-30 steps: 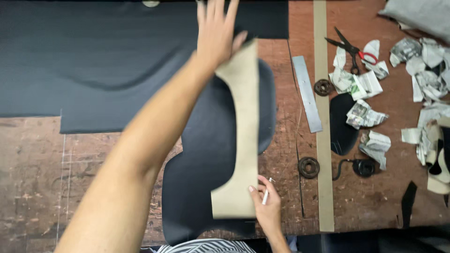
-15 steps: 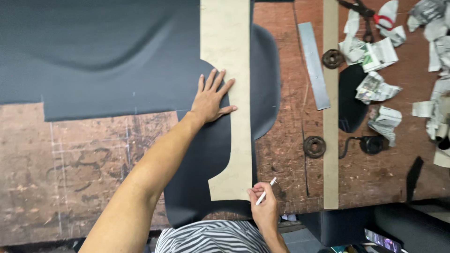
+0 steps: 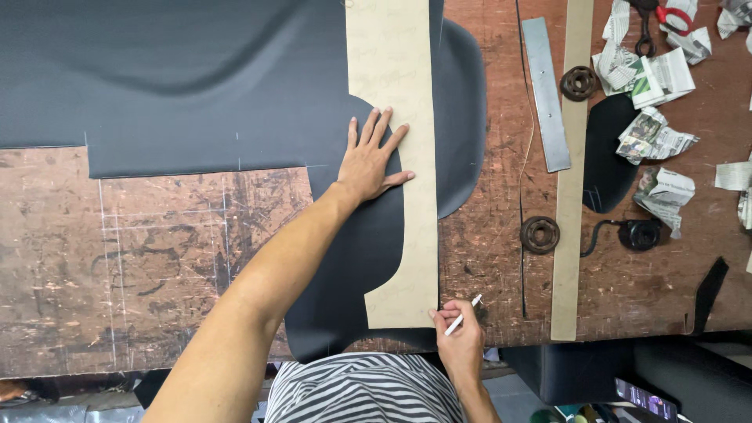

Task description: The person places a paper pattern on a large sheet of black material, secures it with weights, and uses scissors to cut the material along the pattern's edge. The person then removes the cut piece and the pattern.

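Pressing flat, fingers spread, the left hand [image 3: 370, 160] pinned a stiff tan card pattern [image 3: 395, 164] onto matte dark cloth [image 3: 345, 274] | right hand [image 3: 460, 338] pinched a slim white marker [image 3: 463, 315] at the pattern's lower corner; scarred wooden table [image 3: 157, 258] beneath | steel ruler [image 3: 546, 94]; two ribbed iron weights [image 3: 540, 234]; crumpled newsprint [image 3: 658, 74]

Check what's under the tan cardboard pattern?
The cardboard pattern lies on dark fabric, pressed by the left hand. The fabric beneath it is covered, so any markings there can't be seen.
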